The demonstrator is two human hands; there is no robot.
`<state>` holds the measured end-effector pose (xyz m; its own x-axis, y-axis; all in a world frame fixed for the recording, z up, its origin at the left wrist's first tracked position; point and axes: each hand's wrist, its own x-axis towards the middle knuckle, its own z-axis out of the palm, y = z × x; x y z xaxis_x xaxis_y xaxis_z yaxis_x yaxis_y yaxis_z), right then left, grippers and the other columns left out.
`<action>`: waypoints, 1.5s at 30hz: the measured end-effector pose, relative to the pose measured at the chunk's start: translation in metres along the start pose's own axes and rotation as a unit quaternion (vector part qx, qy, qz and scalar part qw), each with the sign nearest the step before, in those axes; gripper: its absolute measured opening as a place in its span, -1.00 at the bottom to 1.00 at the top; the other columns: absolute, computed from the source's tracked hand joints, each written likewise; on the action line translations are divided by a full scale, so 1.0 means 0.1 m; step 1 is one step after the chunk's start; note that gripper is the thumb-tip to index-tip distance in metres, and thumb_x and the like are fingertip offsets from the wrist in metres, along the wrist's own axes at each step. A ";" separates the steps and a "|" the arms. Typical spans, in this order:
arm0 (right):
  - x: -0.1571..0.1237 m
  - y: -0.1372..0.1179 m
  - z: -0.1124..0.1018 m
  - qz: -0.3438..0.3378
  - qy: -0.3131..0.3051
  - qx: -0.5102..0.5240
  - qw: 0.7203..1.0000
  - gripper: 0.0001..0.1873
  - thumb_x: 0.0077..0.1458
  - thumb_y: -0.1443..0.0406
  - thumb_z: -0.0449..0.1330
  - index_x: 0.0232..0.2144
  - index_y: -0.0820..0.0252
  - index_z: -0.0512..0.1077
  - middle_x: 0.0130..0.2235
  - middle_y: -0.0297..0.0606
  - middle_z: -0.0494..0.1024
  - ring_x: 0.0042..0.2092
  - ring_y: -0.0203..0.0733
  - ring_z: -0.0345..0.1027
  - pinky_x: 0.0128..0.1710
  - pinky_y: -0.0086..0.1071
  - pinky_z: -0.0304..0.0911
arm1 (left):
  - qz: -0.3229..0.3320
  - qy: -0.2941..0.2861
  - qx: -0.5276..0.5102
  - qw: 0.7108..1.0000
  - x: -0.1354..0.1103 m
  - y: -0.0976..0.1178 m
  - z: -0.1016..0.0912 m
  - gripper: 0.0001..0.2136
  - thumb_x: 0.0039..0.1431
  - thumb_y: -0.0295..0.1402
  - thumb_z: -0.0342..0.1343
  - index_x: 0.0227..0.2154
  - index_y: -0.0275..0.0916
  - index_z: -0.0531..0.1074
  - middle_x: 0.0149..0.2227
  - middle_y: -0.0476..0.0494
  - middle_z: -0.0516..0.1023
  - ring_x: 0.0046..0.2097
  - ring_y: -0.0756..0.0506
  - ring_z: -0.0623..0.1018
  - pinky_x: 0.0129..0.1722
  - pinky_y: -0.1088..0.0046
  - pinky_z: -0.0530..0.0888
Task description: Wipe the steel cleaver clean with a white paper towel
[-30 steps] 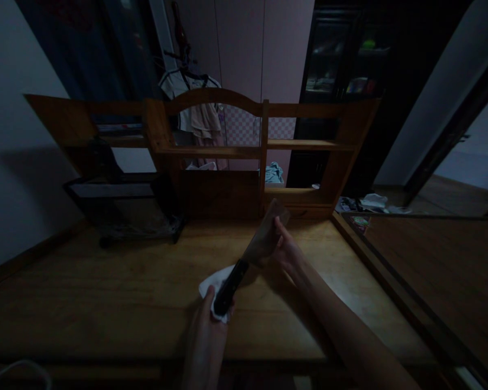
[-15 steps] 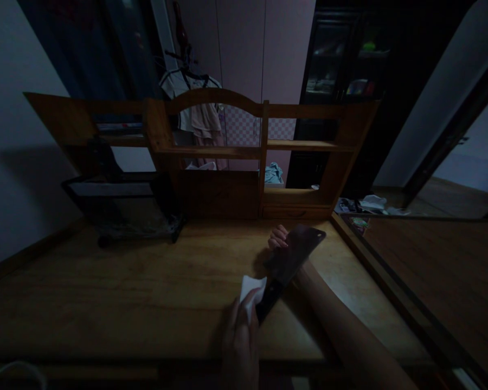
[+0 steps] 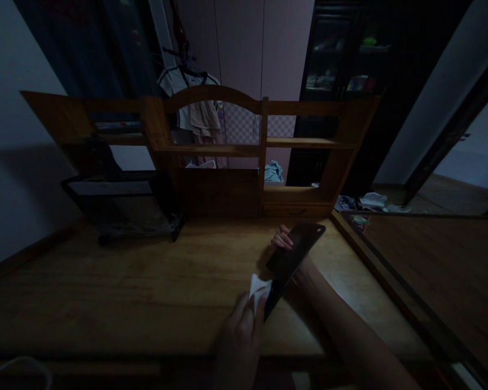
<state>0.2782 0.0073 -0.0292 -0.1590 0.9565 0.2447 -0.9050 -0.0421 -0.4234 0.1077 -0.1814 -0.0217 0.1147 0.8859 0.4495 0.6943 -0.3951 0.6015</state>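
A cleaver [image 3: 296, 248] with a dark, broad blade is held tilted above the wooden desk, its hole end up and to the right. My right hand [image 3: 282, 238] reaches behind the blade, its fingers curled over the far edge; the palm is hidden by the metal. My left hand [image 3: 246, 317] pinches a white tissue [image 3: 260, 287] at the black handle [image 3: 273, 298], near where it meets the blade. The tissue touches the handle's upper part.
The wooden desk [image 3: 146, 292] has a shelf unit [image 3: 215, 149] along its back. A black-framed rack [image 3: 117, 208] stands on the left. At the right runs the desk's edge beside a brown surface [image 3: 427, 254] with a small packet [image 3: 360, 221].
My left hand and the tissue have shifted slightly right and up along the handle. The blade has turned a little, and my right fingers have moved slightly right.
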 end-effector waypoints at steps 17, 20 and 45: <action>0.17 0.02 -0.08 -0.017 0.073 -0.031 0.997 -0.78 0.04 0.19 0.17 -0.55 0.08 0.22 -0.71 -0.60 0.04 -0.72 -0.44 -0.19 -0.63 -0.50 -0.05 | 0.161 -0.133 0.055 0.976 -0.11 -0.16 -0.15 -0.46 0.38 -0.43 -0.17 0.35 -0.12 -0.18 0.26 -0.15 0.26 0.20 -0.07 0.38 0.15 0.41 0.39; 0.14 0.03 -0.14 -0.027 0.082 -0.034 0.996 -0.82 0.08 0.22 0.10 -0.53 0.08 0.27 -0.70 -0.58 0.07 -0.71 -0.42 -0.17 -0.62 -0.48 -0.03 | 0.214 -0.114 0.108 0.964 -0.24 -0.36 -0.26 -0.47 0.36 -0.50 -0.19 0.34 -0.20 -0.11 0.22 -0.21 0.32 0.13 -0.09 0.46 0.09 0.42 0.43; 0.14 0.01 -0.17 -0.018 0.095 -0.074 0.993 -0.78 0.09 0.23 0.11 -0.57 0.09 0.25 -0.72 -0.62 0.01 -0.75 -0.43 -0.17 -0.64 -0.50 -0.01 | 0.179 -0.155 0.076 0.969 0.18 0.19 -0.07 -0.47 0.24 -0.58 -0.10 0.26 -0.14 0.15 0.40 -0.09 -0.21 0.38 -0.19 -0.09 0.27 0.17 0.24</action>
<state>0.2815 0.0252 -0.0413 -0.0369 0.9944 0.0990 -0.8389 0.0230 -0.5438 0.1179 -0.1750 0.0028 0.5590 0.7384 0.3771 0.6642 -0.6711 0.3295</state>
